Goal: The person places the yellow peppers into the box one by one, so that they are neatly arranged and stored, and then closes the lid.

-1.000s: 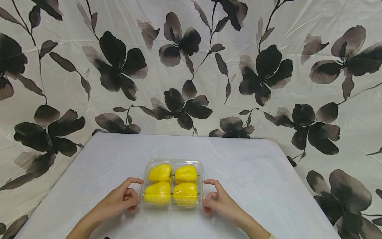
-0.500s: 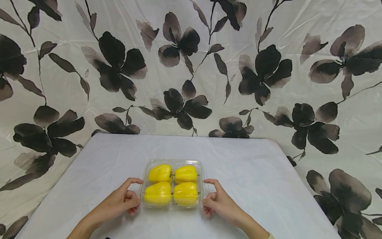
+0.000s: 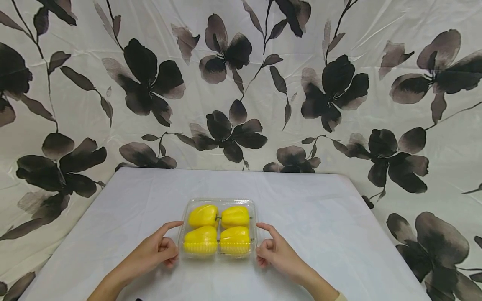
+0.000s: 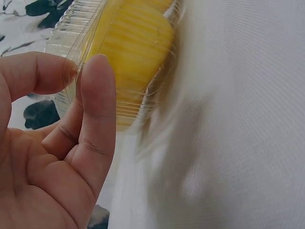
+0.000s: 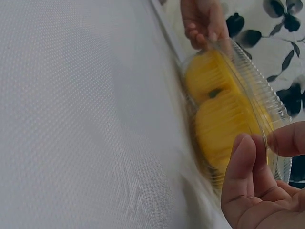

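A lidded clear plastic clamshell container (image 3: pixel 219 201) holds several yellow bell peppers (image 3: pixel 203 215), set in two rows. It lies near the middle of the white-covered table in the head view. My left hand (image 3: pixel 160 247) pinches the rim on its left side; the left wrist view shows the thumb and a finger (image 4: pixel 97 90) meeting at the ridged plastic edge. On the opposite side, my right hand (image 3: pixel 276 253) pinches the rim likewise, as the right wrist view confirms with its fingertips (image 5: pixel 242 148) at the edge. Both hands have their other fingers curled in.
The white tabletop (image 3: pixel 324 221) extends around the container on all sides. Behind it hangs a pale sheet (image 3: pixel 286 100) printed with dark flowers. A small dark object (image 3: pixel 139 299) peeks in at the bottom edge of the head view.
The container and both hands have shifted slightly up in the head view, most of it in the last half second. The pinching grip on both sides is kept.
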`<action>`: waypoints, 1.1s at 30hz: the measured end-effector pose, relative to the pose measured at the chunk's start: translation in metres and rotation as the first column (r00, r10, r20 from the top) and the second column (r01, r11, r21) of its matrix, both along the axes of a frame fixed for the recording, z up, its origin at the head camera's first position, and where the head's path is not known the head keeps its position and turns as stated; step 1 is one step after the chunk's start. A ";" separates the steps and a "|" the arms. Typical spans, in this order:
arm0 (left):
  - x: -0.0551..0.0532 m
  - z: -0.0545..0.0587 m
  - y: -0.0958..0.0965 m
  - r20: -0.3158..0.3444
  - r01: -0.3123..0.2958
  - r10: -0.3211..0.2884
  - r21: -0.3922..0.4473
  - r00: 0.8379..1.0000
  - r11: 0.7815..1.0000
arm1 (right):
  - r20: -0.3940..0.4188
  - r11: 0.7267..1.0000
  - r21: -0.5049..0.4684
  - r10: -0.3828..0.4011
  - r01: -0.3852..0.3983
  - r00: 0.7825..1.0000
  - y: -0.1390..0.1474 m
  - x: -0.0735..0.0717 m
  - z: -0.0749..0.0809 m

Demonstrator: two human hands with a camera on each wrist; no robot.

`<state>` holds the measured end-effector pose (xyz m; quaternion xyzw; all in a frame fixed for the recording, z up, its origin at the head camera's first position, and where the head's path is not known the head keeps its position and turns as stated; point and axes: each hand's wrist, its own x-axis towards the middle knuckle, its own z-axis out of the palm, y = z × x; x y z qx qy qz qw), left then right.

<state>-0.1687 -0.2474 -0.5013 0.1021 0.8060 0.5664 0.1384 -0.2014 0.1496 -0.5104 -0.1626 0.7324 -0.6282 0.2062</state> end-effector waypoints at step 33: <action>-0.004 -0.002 0.000 -0.001 0.053 -0.053 0.058 0.999 0.997 | -0.013 1.000 0.005 0.002 -0.001 1.000 -0.001 -0.003 0.000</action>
